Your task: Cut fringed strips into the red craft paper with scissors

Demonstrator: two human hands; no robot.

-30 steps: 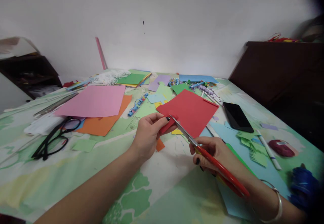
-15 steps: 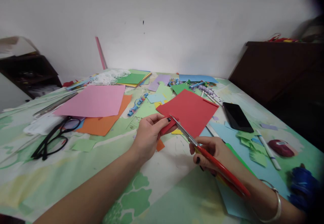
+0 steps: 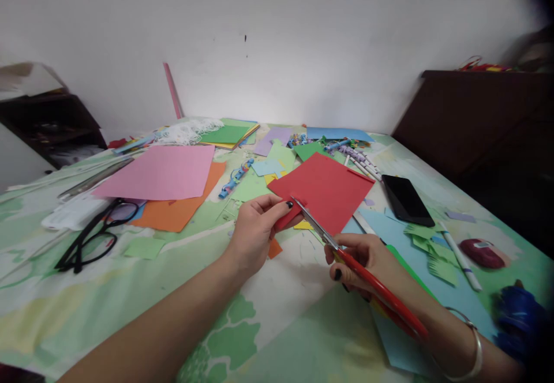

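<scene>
My left hand (image 3: 255, 230) pinches the near corner of a red paper sheet (image 3: 324, 190) and holds it just above the table. My right hand (image 3: 363, 262) grips red-handled scissors (image 3: 346, 259). Their metal blades reach up and left into the near edge of the red sheet, right beside my left thumb. A bangle sits on my right wrist.
A pink sheet (image 3: 162, 172) lies on an orange one (image 3: 182, 207) at the left, with black glasses (image 3: 93, 236) in front. A black phone (image 3: 407, 198), pens (image 3: 461, 256), light blue paper (image 3: 392, 230) and green scraps are at the right. Paper stacks line the wall.
</scene>
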